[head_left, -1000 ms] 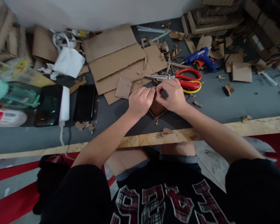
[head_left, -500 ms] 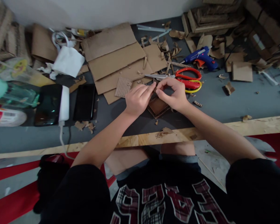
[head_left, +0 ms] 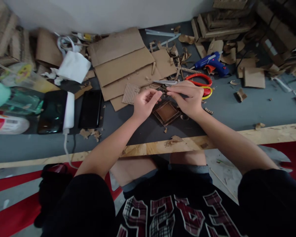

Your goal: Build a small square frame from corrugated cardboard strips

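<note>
My left hand [head_left: 146,102] is closed, its thumb and forefinger pinched together above the near left side of a small cardboard tray. Facing it, my right hand [head_left: 188,98] is also closed in a pinch, the fingertips a short gap away from the left ones. Whatever lies between either set of fingertips is too small to make out. Below and between the hands, the square cardboard tray [head_left: 166,112] with a corrugated rim lies on the table. Scissors [head_left: 199,79] with red and yellow handles lie just beyond my right hand, which covers part of them.
Flat cardboard sheets [head_left: 123,57] and a corrugated piece [head_left: 130,93] lie beyond my left hand. A blue glue gun [head_left: 212,63] rests at the back right among scraps. To the left are a black phone [head_left: 90,109], a white roll of paper [head_left: 74,65] and bottles.
My hands have drawn slightly apart, uncovering more of the cardboard tray. The left fingers have gone from stretched out to curled, and the right hand has shifted a little to the right.
</note>
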`<state>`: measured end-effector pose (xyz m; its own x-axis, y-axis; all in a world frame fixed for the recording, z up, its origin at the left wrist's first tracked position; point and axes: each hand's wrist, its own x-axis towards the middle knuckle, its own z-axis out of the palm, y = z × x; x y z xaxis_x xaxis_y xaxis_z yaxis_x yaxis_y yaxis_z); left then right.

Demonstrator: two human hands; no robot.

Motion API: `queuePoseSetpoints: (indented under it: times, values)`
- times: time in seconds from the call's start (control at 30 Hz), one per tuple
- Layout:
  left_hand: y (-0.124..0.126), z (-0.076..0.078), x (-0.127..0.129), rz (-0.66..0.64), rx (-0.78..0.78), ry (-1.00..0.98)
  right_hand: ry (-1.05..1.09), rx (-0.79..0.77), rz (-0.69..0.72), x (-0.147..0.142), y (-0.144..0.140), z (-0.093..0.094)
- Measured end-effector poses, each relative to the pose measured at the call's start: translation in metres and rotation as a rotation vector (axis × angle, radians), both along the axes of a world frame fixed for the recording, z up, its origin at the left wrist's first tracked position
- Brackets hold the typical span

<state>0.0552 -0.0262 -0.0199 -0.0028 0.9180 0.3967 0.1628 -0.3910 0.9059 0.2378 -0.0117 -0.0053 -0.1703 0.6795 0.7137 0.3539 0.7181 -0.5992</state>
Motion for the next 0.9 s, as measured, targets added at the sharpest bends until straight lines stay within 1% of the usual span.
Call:
queuePoseSetpoints:
  times: [0.07, 0.13, 0.2, 0.3, 0.37, 0.47, 0.53, 0.6, 0.67, 0.73, 0.8, 0.9]
  values:
    - [0.007, -0.002, 0.0, -0.134, -0.086, -0.17, 0.02, 0.024, 0.054, 0.0, 0.003, -0.003]
    - [0.01, -0.003, 0.0, -0.192, -0.142, -0.273, 0.021, 0.039, 0.092, 0.0, 0.005, -0.005]
    - [0.011, -0.003, 0.002, -0.206, -0.174, -0.325, -0.006, 0.026, 0.103, -0.001, 0.006, -0.006]
    - [0.008, -0.001, 0.004, -0.183, -0.196, -0.356, -0.076, -0.005, 0.072, 0.0, 0.006, -0.004]
    - [0.007, 0.0, 0.005, -0.144, -0.204, -0.356, -0.138, -0.025, -0.003, 0.004, 0.005, 0.001]
    - [0.009, 0.0, 0.004, -0.061, -0.196, -0.344, -0.259, -0.084, -0.236, 0.012, 0.006, 0.009]
    - [0.011, -0.001, 0.003, -0.025, -0.184, -0.329, -0.399, -0.154, -0.391, 0.017, 0.008, 0.011]
    - [0.011, -0.002, 0.003, -0.024, -0.182, -0.322, -0.567, -0.244, -0.489, 0.02, 0.01, 0.011]
    - [0.011, -0.002, 0.003, -0.04, -0.189, -0.329, -0.711, -0.328, -0.527, 0.019, 0.009, 0.009]
    - [0.01, -0.001, 0.003, -0.055, -0.197, -0.34, -0.801, -0.38, -0.523, 0.016, 0.007, 0.009]
    - [0.01, 0.001, 0.003, -0.052, -0.203, -0.339, -0.849, -0.402, -0.512, 0.012, 0.005, 0.01]
    - [0.011, 0.001, 0.002, -0.03, -0.201, -0.316, -0.847, -0.388, -0.565, 0.01, 0.005, 0.013]
